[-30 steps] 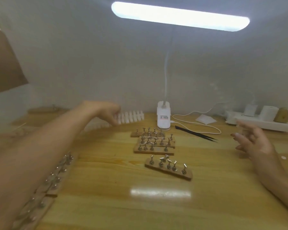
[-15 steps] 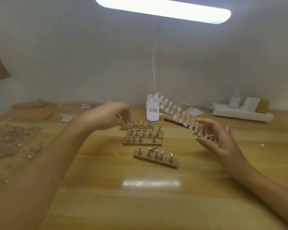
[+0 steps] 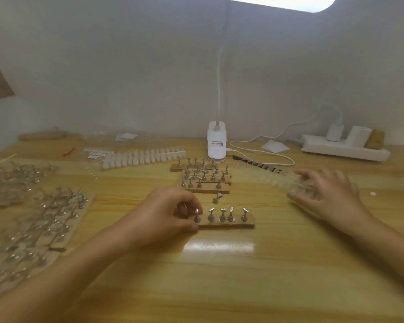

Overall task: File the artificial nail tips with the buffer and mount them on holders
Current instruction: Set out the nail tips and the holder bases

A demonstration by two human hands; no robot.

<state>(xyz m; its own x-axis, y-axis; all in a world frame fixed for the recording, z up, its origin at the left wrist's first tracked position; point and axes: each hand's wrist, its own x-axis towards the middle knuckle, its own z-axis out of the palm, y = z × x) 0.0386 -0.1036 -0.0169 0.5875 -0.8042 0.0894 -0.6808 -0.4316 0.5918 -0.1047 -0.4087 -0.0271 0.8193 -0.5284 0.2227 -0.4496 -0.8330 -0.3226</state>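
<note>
At the left hand's (image 3: 170, 213) grip sits the near wooden holder strip (image 3: 224, 223) – fingers curl over its left end and thumb presses its near edge, hiding that end and part of the first of five metal stands. Just beyond the grip, a loose stand (image 3: 217, 198) lies tipped on the table (image 3: 219, 276). Further beyond it is a stack of holder strips (image 3: 205, 180). To the right, the right hand (image 3: 329, 197) clasps a clear strip of nail tips (image 3: 268, 179); motion blur smears both, so single tips cannot be counted. A dark tool is half covered by that strip's far end.

Behind the stack stands a white lamp base (image 3: 216, 142) with a printed label – too small to read. Left of the grip, more holders (image 3: 44, 217) blur together and run off the frame edge. A white row of tips (image 3: 145, 157) lies far left of the lamp base. A power strip (image 3: 345, 149) holding a plugged charger sits beyond the right hand.
</note>
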